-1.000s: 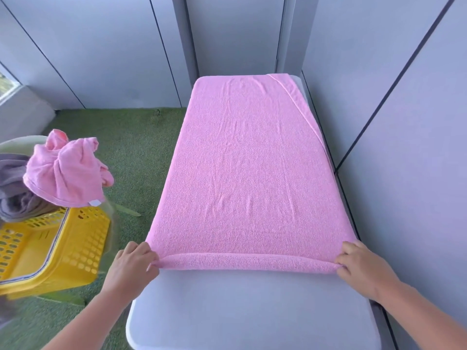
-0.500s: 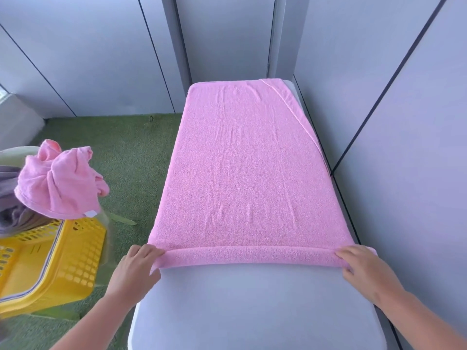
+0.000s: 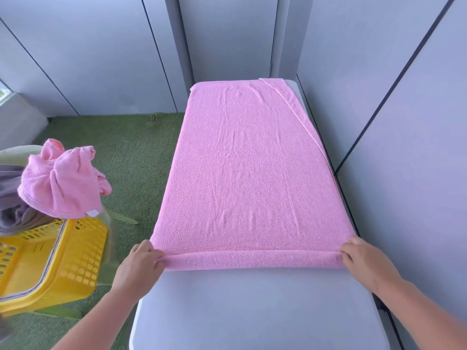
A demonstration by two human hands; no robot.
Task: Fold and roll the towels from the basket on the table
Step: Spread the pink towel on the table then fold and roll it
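Over the last second the roll along the near edge of the pink towel (image 3: 252, 173) has fattened a little. I judge the rolling barely begun, since most of the cloth lies flat on the grey bench (image 3: 252, 311). My left hand (image 3: 141, 263) and right hand (image 3: 364, 261) each have their grip pinched on one end of that roll. To the left, on green turf (image 3: 126, 152), the yellow basket (image 3: 58, 253) holds a crumpled pink towel (image 3: 63, 183) and a grey towel (image 3: 10, 198). Grey wall panels (image 3: 101, 46) close in behind.

1. A pink towel (image 3: 252, 173) lies flat along the grey table (image 3: 252, 311), its near edge rolled into a thin tube across the width
2. A yellow basket (image 3: 63, 261) left of the table holds a crumpled pink towel (image 3: 63, 188) and a grey towel (image 3: 10, 198)
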